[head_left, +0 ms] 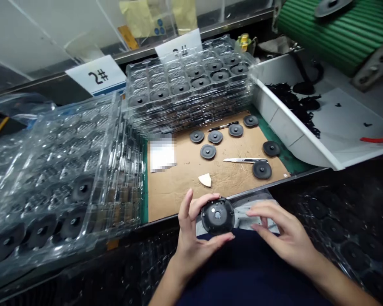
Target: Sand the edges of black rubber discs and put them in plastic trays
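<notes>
You have one camera, worn on your head, looking forward and down over your lap. Your left hand point(191, 240) and right hand point(284, 238) sit close to the lens at the bottom centre. Beyond them it faces the cardboard mat point(178, 182) and the stacked trays point(191, 80) farther back, with the bench edge slanting up to the right.

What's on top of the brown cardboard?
Black discs, a pen, a knife, a white wedge and a blurred paper. The tray stack hides the back edge of the cardboard.
</notes>
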Demonstrator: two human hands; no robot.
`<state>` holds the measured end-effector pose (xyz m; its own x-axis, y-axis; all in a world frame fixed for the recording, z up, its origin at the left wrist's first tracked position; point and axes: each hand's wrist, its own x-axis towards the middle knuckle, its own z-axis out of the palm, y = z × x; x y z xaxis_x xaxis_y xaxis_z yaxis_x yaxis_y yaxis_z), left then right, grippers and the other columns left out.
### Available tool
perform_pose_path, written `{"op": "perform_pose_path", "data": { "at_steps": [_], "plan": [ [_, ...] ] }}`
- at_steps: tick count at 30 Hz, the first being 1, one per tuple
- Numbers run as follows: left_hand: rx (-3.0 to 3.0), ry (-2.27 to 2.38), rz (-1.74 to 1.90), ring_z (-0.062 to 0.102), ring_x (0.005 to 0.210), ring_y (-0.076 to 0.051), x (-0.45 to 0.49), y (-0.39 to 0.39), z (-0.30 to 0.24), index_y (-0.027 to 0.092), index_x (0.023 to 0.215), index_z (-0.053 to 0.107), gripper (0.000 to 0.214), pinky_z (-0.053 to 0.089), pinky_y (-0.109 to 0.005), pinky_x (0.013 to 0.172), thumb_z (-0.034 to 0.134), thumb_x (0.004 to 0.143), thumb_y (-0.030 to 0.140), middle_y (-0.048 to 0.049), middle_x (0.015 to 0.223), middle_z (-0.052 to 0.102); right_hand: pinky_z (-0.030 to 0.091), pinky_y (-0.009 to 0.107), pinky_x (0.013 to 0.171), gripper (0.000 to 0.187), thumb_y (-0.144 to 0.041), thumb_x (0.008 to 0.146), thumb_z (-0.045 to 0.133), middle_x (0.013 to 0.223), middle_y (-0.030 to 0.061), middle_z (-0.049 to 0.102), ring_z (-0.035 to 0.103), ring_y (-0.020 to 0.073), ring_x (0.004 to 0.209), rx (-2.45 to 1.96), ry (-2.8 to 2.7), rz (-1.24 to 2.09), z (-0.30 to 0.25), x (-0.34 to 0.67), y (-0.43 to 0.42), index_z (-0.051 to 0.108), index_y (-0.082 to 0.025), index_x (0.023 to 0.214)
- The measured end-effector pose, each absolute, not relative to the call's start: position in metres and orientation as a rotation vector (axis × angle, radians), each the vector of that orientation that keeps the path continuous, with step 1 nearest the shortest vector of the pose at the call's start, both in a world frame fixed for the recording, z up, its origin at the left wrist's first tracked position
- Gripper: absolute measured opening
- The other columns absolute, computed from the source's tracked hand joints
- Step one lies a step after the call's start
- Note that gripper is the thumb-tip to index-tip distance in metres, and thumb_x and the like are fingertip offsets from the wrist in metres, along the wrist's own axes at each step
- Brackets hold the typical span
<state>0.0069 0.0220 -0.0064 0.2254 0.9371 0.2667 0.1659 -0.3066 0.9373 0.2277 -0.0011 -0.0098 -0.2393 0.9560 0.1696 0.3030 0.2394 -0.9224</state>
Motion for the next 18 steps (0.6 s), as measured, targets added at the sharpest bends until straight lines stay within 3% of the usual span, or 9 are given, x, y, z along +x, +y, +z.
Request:
{"op": "perform_pose_path", "data": {
  "at_steps": [3, 6, 8, 9, 11, 13, 15, 18],
  "plan": [
    [1.535, 1.073, 1.011, 0.052, 0.116, -0.025, 0.019, 0.019, -0.004, 0.032, 0.142, 0.010, 0.098, 0.038, -0.044, 0.101, 0.075, 0.069, 0.028, -0.0095, 0.125, 0.056, 0.042, 0.031, 0.080, 0.034, -0.021, 0.086, 0.059, 0.098, 0.0046, 0.063, 0.055, 0.0154, 0.089, -1.109, -1.862, 0.804, -0.002, 0.225, 0.005, 0.056, -0.025, 0.119],
    [1.407, 0.918, 0.561, 0.061, 0.101, -0.023, 0.030, 0.017, -0.013, 0.031, 0.141, 0.024, 0.070, 0.048, -0.037, 0.087, 0.052, 0.081, 0.053, -0.0085, 0.122, 0.061, 0.041, 0.032, 0.078, 0.016, -0.032, 0.086, 0.058, 0.076, 0.0013, 0.062, 0.055, 0.0135, 0.076, -1.207, -1.877, 0.790, -0.003, 0.234, 0.008, 0.070, -0.024, 0.094],
    [1.408, 0.702, 0.282, 0.066, 0.082, -0.021, 0.038, 0.019, -0.028, 0.033, 0.140, 0.029, 0.064, 0.052, -0.032, 0.071, 0.037, 0.084, 0.062, -0.0077, 0.117, 0.066, 0.044, 0.027, 0.075, 0.021, -0.036, 0.086, 0.058, 0.071, -0.0003, 0.060, 0.056, 0.0110, 0.072, -1.422, -1.766, 0.862, -0.014, 0.255, 0.002, 0.071, -0.021, 0.079],
    [1.457, 0.627, 0.206, 0.066, 0.081, -0.020, 0.042, 0.022, -0.036, 0.035, 0.140, 0.030, 0.065, 0.053, -0.031, 0.068, 0.038, 0.082, 0.063, -0.0073, 0.118, 0.066, 0.046, 0.024, 0.072, 0.023, -0.037, 0.086, 0.058, 0.072, -0.0003, 0.060, 0.057, 0.0101, 0.072, -1.554, -1.688, 0.879, -0.022, 0.271, -0.004, 0.070, -0.020, 0.077],
    [1.600, 0.549, 0.089, 0.066, 0.086, -0.021, 0.052, 0.028, -0.052, 0.038, 0.139, 0.031, 0.064, 0.053, -0.031, 0.073, 0.047, 0.081, 0.059, -0.0058, 0.122, 0.064, 0.048, 0.022, 0.070, 0.025, -0.035, 0.087, 0.056, 0.080, 0.0011, 0.062, 0.059, 0.0098, 0.075, -1.827, -1.514, 0.838, -0.043, 0.315, -0.028, 0.068, -0.016, 0.075],
    [1.734, 0.533, -0.009, 0.065, 0.094, -0.020, 0.064, 0.036, -0.060, 0.042, 0.138, 0.031, 0.061, 0.052, -0.031, 0.083, 0.054, 0.082, 0.049, -0.0023, 0.126, 0.062, 0.050, 0.027, 0.078, 0.023, -0.031, 0.090, 0.053, 0.090, 0.0032, 0.063, 0.061, 0.0119, 0.084, -2.128, -1.302, 0.784, -0.063, 0.370, -0.066, 0.065, -0.014, 0.080],
    [1.815, 0.556, -0.075, 0.064, 0.101, -0.018, 0.076, 0.041, -0.059, 0.045, 0.136, 0.032, 0.057, 0.050, -0.030, 0.089, 0.055, 0.084, 0.040, 0.0012, 0.128, 0.060, 0.050, 0.035, 0.082, 0.023, -0.032, 0.091, 0.051, 0.101, 0.0051, 0.062, 0.060, 0.0149, 0.091, -2.457, -1.036, 0.718, -0.078, 0.430, -0.115, 0.061, -0.013, 0.099],
    [1.873, 0.634, -0.123, 0.062, 0.106, -0.016, 0.095, 0.045, -0.044, 0.043, 0.134, 0.037, 0.051, 0.047, -0.029, 0.094, 0.052, 0.086, 0.037, 0.0025, 0.129, 0.059, 0.050, 0.038, 0.084, 0.028, -0.033, 0.091, 0.051, 0.115, 0.0074, 0.057, 0.058, 0.0174, 0.098, -2.843, -0.662, 0.696, -0.090, 0.505, -0.198, 0.056, -0.016, 0.113]
  ]
}}
